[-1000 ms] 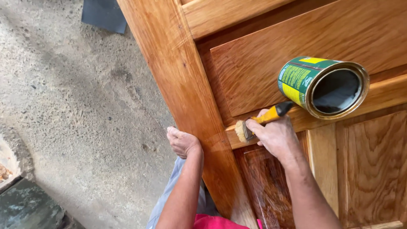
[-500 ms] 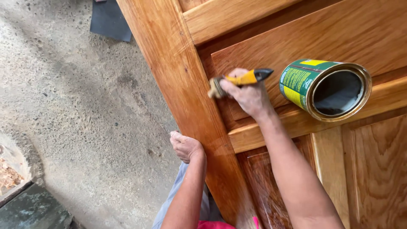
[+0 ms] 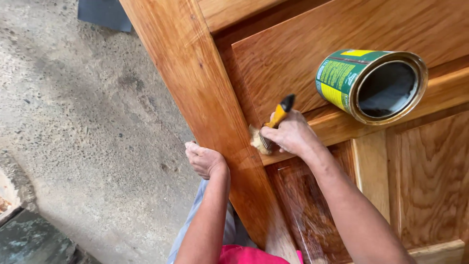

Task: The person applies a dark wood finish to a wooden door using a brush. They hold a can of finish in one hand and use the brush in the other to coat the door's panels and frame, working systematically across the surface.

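Brush on the wooden door (image 3: 205, 93)

Right hand (image 3: 291, 134) grips a yellow-handled paintbrush (image 3: 269, 128), bristles at 8 o'clock; open varnish can (image 3: 371, 85) at 2 o'clock; left hand (image 3: 205, 160) clasps the door's edge.

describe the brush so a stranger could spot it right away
Start at the big wooden door. Below its green tin, the right hand holds a small paintbrush. Its yellow, black-tipped handle and pale bristles stand out.

Grey concrete floor (image 3: 88, 122) left; dark mat (image 3: 105, 14) top-left; green-painted slab (image 3: 29, 242) btm-left.
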